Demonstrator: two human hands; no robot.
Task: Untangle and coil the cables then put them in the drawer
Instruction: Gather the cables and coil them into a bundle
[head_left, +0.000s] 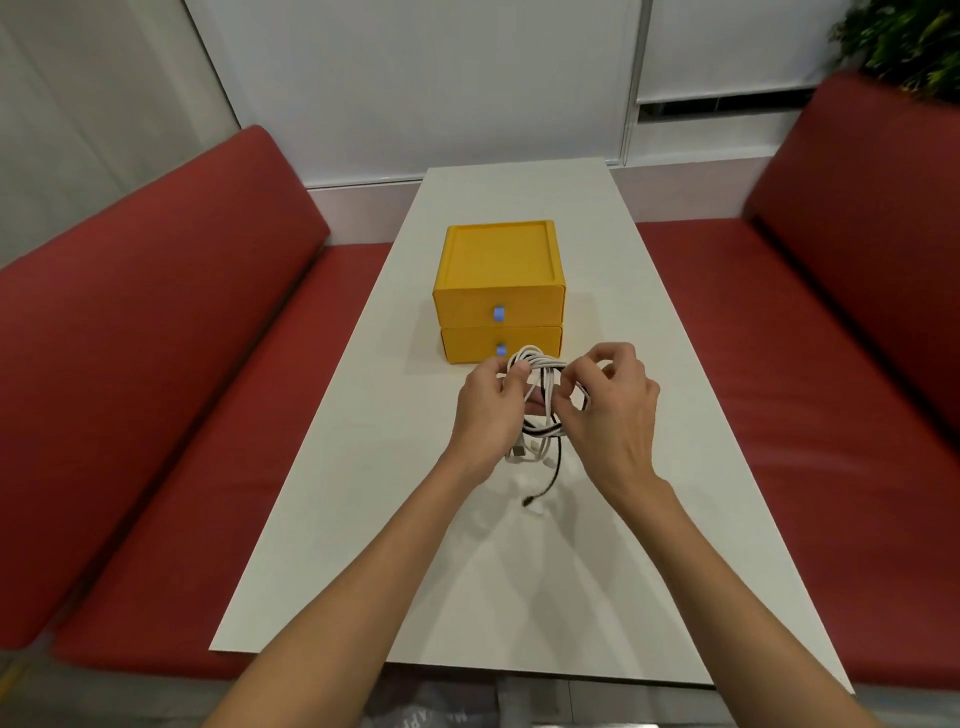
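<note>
A tangled bundle of white and black cables (540, 384) hangs between my two hands above the white table (467, 545). My left hand (485, 415) grips the bundle's left side with curled fingers. My right hand (610, 405) pinches strands on its right side. Loose ends with plugs dangle down, and a black end (530, 500) reaches the tabletop. Just beyond the hands stands a yellow two-drawer box (500, 291) with blue pull tabs; both drawers are closed.
Red cushioned benches (171, 364) run along both sides of the narrow table, the right bench (831, 364) mirroring the left. A white wall and window blinds stand behind. A green plant (904, 41) sits at the top right corner.
</note>
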